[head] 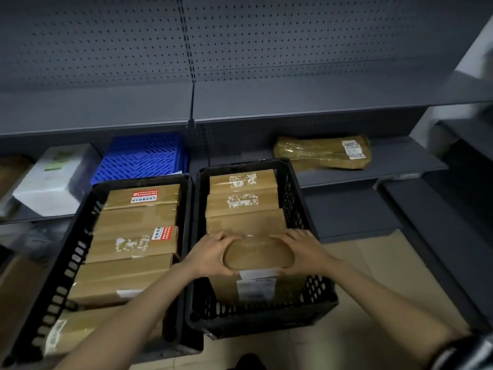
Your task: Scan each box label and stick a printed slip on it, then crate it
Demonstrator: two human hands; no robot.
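Grey pegboard shelving (pixel 266 44) filled the background, tan floor (pixel 360 303) below. Two black crates sat side by side on the floor, touching. Left crate (pixel 80 249) held a row of taped brown boxes (pixel 133 244), some with red-and-white stickers. Right crate (pixel 296 209) held three boxes at its far end plus one brown box (pixel 257 253) near the front, a white label (pixel 256 288) on its near face. Left hand (pixel 210 253) gripped that box's left end, fingers curled over the top edge. Right hand (pixel 301 251) gripped the right end the same way. Box sat inside the crate, upright, just against the box behind. On the lower shelf: blue basket (pixel 144 156), white parcel (pixel 53 180), and a tan wrapped parcel (pixel 322 152) with a label, well apart to the right.
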